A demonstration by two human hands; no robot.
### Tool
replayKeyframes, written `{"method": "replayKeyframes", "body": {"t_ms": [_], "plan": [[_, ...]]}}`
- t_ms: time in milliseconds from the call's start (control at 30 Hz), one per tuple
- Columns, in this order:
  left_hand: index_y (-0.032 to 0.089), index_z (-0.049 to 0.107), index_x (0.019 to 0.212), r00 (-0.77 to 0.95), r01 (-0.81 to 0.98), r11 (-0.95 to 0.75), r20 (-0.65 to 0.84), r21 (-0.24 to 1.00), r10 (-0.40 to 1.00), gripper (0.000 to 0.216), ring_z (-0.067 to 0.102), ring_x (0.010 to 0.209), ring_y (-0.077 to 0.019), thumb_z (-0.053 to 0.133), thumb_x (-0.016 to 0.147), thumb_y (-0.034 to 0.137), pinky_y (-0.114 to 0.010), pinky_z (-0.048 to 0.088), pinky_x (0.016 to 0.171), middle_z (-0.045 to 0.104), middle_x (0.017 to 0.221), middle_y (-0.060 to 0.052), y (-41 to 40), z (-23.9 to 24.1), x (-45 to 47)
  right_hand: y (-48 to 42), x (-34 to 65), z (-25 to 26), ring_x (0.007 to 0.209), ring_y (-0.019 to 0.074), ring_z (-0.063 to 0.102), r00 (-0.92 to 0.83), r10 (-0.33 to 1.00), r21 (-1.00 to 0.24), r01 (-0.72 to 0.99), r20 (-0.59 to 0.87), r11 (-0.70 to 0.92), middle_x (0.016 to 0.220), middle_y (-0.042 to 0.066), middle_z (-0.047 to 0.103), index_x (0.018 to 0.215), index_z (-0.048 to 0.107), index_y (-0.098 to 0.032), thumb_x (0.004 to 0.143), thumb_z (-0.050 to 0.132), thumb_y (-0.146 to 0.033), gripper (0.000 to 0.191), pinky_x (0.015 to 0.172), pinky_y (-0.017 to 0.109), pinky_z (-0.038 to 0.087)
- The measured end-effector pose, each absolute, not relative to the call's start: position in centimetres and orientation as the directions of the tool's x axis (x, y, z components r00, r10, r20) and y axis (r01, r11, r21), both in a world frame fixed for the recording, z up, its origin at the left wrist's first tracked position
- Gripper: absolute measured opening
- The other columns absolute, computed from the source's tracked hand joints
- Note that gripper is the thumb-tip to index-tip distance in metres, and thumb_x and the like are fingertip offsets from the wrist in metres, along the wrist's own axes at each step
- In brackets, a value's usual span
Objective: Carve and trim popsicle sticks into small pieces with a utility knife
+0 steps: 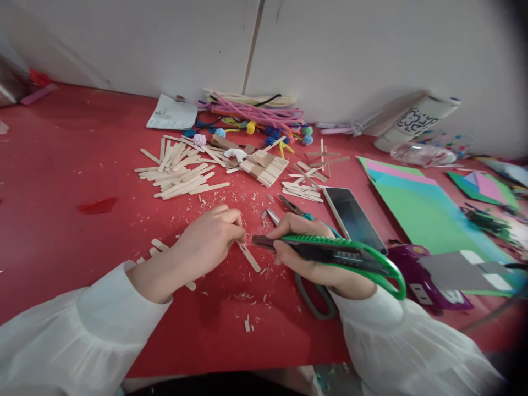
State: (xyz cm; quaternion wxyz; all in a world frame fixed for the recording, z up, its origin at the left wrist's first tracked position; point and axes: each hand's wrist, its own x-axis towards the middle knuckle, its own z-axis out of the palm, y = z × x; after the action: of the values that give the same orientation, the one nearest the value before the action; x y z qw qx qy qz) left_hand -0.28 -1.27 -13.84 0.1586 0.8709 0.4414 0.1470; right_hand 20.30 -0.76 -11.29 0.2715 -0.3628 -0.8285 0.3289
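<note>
My left hand (206,239) pinches one end of a wooden craft stick (249,257) and presses it on the red table (61,181). My right hand (305,250) grips a green and black utility knife (342,254) whose blade tip meets the stick near my left fingertips. Wood shavings lie scattered around the stick. Scissors (289,208) with grey handles lie partly under my right hand.
A pile of craft sticks (181,173) and a glued stick panel (264,165) lie beyond my hands. Pipe cleaners and pompoms (259,118) sit by the wall. A phone (352,217), coloured paper sheets (416,206) and a purple object (421,275) lie to the right.
</note>
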Motion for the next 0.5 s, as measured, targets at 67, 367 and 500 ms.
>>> {"method": "replayKeyframes", "body": {"t_ms": [67,367,500], "plan": [[0.017,0.061,0.076,0.533,0.74,-0.521,0.102,0.424,0.84,0.025,0.051,0.078,-0.016,0.041,0.082,0.005,-0.027,0.039,0.067,0.055,0.085,-0.003,-1.25,-13.8,-0.27,-0.77,20.06,-11.35,0.054,0.0086,0.054,-0.588,0.782,-0.743,0.426,0.206,0.516,0.063,-0.003,0.058,0.077,0.053,-0.02,0.076,0.051,-0.014,0.006,0.049,0.02,0.04],[0.018,0.052,0.074,0.499,0.788,-0.474,0.043,0.394,0.866,0.017,0.052,0.077,-0.0172,0.06,0.081,0.032,-0.028,0.039,0.065,0.052,0.083,-0.002,-1.76,-13.34,0.27,-0.99,19.86,-12.11,0.051,0.008,0.053,-0.584,0.788,-0.755,0.423,0.195,0.5,0.063,-0.004,0.059,0.079,0.054,-0.021,0.079,0.052,-0.015,0.006,0.047,0.02,0.039],[0.018,0.048,0.074,0.508,0.798,-0.48,0.022,0.365,0.861,0.029,0.05,0.079,-0.0189,0.068,0.073,0.04,-0.03,0.04,0.065,0.051,0.086,-0.002,-2.11,-13.25,0.54,-1.36,19.69,-11.74,0.051,0.0077,0.053,-0.592,0.792,-0.768,0.435,0.149,0.47,0.063,-0.004,0.058,0.081,0.052,-0.021,0.08,0.051,-0.014,0.007,0.049,0.02,0.041]]}}
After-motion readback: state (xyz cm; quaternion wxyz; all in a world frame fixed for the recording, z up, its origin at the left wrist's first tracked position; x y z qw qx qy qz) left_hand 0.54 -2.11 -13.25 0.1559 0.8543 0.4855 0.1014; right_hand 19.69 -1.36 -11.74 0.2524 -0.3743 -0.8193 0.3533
